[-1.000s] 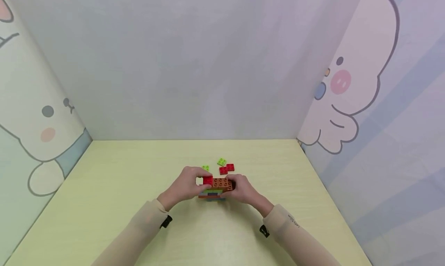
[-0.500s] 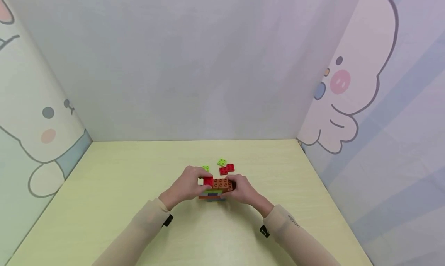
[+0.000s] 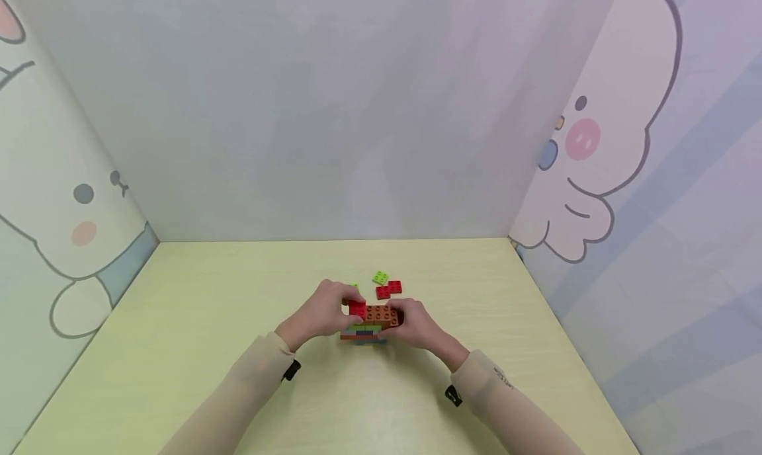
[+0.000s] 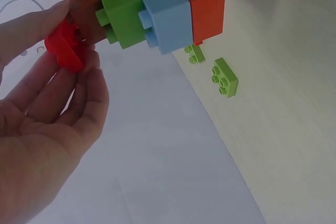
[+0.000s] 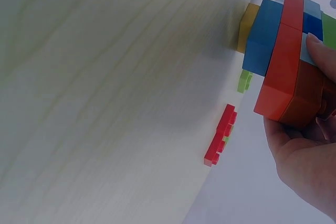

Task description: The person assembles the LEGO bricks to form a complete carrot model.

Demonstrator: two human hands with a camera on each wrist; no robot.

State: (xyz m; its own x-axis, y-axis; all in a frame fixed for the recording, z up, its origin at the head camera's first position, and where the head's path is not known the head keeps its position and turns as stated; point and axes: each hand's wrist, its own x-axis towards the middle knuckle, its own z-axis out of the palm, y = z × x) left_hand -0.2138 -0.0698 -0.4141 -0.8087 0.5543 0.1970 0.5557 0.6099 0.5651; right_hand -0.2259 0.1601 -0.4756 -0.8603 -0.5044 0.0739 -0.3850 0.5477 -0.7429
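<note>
A stack of toy building bricks stands between both hands, with studded brown bricks along its top in the head view. Below the brown, the left wrist view shows a green brick, a light blue brick and an orange-red brick. My left hand pinches a small red brick between thumb and fingers at the top left end of the stack. My right hand grips the stack's right end, thumb on the near side. In the right wrist view a blue brick and a yellow brick form its lower part.
Behind the stack lie two loose red bricks and a light green brick. Another green brick lies near the left hand, partly hidden in the head view. The pale table ends at a grey-white wall.
My left hand and forearm have shifted slightly to the right, with the red brick still pinched. The left green brick has become more covered by the hand. My right hand keeps its place.
</note>
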